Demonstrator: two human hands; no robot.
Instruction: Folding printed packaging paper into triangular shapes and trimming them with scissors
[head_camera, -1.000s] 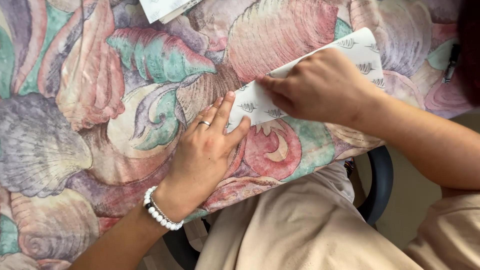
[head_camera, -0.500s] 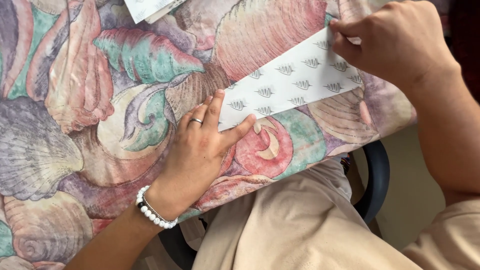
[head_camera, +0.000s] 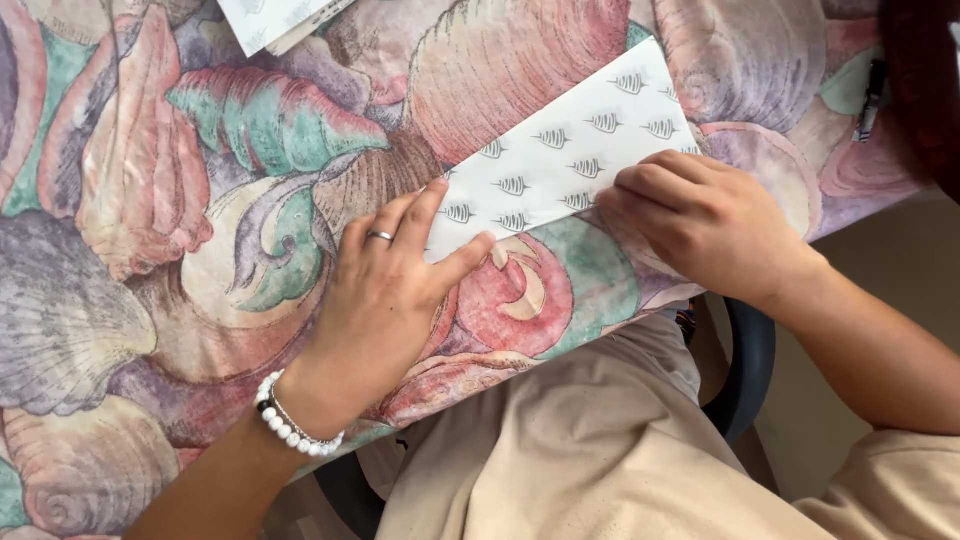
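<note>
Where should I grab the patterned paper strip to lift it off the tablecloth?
Probably the far upper-right end of the patterned paper strip: it lies flat and uncovered there, while the left hand pins the near end and the right hand presses its lower edge. Come from the top right.

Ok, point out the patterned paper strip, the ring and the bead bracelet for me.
patterned paper strip (head_camera: 580, 150), head view, on its printed middle.
ring (head_camera: 380, 236), head view, on the band around a left-hand finger.
bead bracelet (head_camera: 290, 425), head view, on the white beads at the left wrist.
</note>
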